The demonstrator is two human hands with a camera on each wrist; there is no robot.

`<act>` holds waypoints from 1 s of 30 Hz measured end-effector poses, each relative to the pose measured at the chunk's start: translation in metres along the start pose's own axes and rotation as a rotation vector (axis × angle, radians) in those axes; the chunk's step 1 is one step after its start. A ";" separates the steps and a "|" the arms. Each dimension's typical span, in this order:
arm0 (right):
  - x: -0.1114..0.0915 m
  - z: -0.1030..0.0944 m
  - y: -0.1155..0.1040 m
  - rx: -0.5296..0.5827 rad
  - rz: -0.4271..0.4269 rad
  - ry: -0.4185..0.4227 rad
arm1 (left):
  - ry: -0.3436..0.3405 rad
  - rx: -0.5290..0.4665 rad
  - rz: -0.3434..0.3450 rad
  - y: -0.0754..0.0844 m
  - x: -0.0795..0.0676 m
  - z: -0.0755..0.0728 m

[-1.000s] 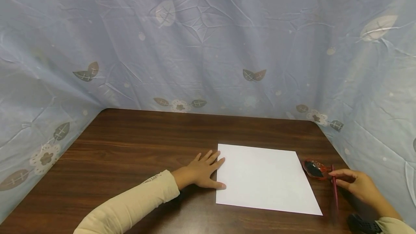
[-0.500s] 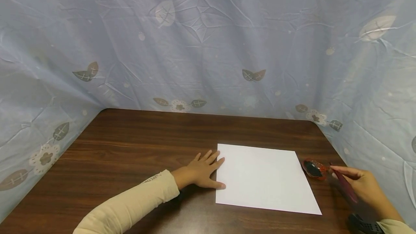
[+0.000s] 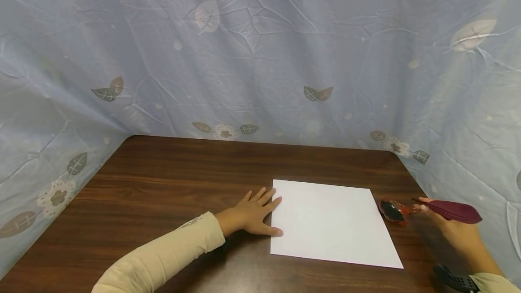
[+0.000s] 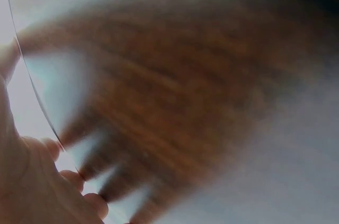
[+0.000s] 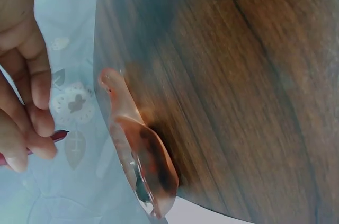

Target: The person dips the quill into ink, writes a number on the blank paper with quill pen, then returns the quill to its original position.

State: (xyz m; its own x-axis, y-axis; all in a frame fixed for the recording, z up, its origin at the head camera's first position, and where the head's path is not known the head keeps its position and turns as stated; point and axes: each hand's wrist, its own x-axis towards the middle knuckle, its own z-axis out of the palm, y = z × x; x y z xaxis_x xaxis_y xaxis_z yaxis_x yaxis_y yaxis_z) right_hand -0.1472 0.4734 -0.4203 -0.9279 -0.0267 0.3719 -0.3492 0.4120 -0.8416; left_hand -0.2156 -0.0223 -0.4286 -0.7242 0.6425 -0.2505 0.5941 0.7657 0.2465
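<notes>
My left hand (image 3: 254, 216) lies flat with fingers spread, thumb and fingertips over the left edge of a white sheet of paper (image 3: 333, 225). Its fingertips also show in the left wrist view beside their reflection on the glossy tabletop. At the right, my right hand (image 3: 457, 234) pinches a dark red quill-like pen (image 3: 457, 211) with a flat, feather-shaped end. Its slim dark tip points left, raised above the table. Just left of that hand sits a small translucent orange dish (image 3: 392, 211) with a stubby handle and something dark inside. In the right wrist view, the dish (image 5: 143, 155) stands apart from the fingers.
A dark brown wooden table (image 3: 183, 171) carries everything, its surface glossy. Pale blue curtains (image 3: 252, 58) with leaf and flower prints hang along the back and both sides. The right hand works close to the right curtain. A black watch-like band (image 3: 453, 279) sits on the right wrist.
In my right hand the pen has turned: its feather-shaped end swung from pointing down towards the near edge up to the right, showing its broad side. Left hand, paper and dish stay put.
</notes>
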 end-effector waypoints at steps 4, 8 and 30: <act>0.008 0.003 0.000 -0.230 -0.168 0.085 | 0.001 0.002 0.001 0.000 0.000 -0.001; 0.009 0.005 0.000 -0.071 -0.179 0.088 | -0.003 0.003 0.000 -0.001 0.000 -0.001; 0.007 0.010 -0.004 -0.259 0.170 0.128 | -0.010 0.016 -0.009 -0.003 0.004 0.004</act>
State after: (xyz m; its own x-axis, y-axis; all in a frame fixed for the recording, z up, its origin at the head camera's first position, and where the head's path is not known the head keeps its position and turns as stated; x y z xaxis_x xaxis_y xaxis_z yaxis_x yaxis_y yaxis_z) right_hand -0.1534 0.4626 -0.4181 -0.9403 0.1705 0.2945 -0.1303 0.6191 -0.7744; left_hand -0.2188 -0.0224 -0.4343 -0.7256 0.6361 -0.2623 0.5934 0.7715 0.2295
